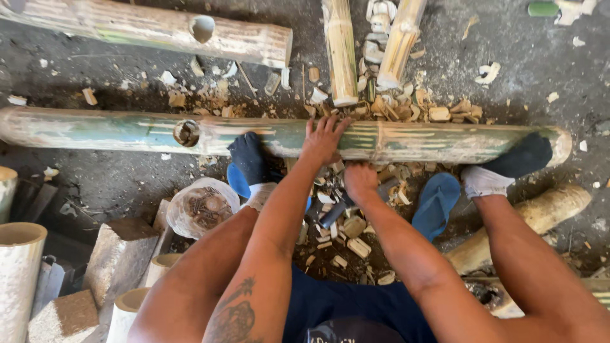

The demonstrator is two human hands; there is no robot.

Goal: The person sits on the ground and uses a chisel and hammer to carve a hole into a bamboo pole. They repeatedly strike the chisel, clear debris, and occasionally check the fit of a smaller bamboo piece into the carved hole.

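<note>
Your left hand [323,138] lies flat, fingers spread, on the long green bamboo pole [127,132] lying crosswise on the floor; looks like it's pressing down to steady it. Your right hand [359,180] is down in the chip pile [346,222] just below the pole, fingers curled under; can't tell if it's gripping anything. Both socked feet rest on the pole, left foot [249,159] beside the left hand, right foot [508,166] near the pole's far end, probably stopping it from rolling. Two blue sandals [436,204] sit off your feet, on the floor under them. One round hole [187,133] in the green pole, one in the pale pole [159,28] behind it. Two thinner split pieces [340,51] stand end-on to the green pole. One plastic bag of nails [203,208] by your left knee
</note>
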